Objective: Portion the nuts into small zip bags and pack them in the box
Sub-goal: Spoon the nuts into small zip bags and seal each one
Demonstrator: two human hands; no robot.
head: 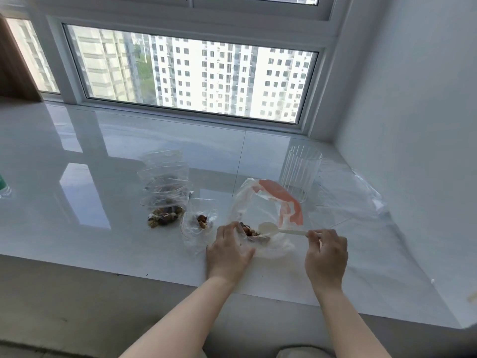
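Nuts [254, 233]: small dark-and-tan heap low in the big bag [263, 215], near its front edge on the sill [77, 177]. Step in hand, by my reading: scooping the remaining nuts for transfer to the small bag [198, 224] just left, which lies open-mouthed with only a few pieces inside. Right hand [326, 257] pinches the far end of the spoon [281, 229] handle; bowl sits empty, just above and right of the heap. Left hand [228, 251] lies on the big bag's left side, fingers curled onto the film, apparently holding it down (whether it truly pinches the film I cannot tell). To do it well: keep the film taut under the left hand so the bag mouth does not collapse, run the spoon low along the bottom fold into the heap, lift level, and cross the short gap slowly; the small bag's limp mouth may need propping first. Materials: big bag is thin, crinkled, clear film with an orange strip near the top; spoon is white rigid plastic, round shallow bowl, slim straight handle. Filled bags [165, 192] lie overlapped in a row further left, clear and glossy, with mixed nuts showing. Behind the big bag, a ribbed clear cup [300, 171], upright; beside it a flat clear sheet [348, 192]. Sill is white, polished, reflective. No box in view.
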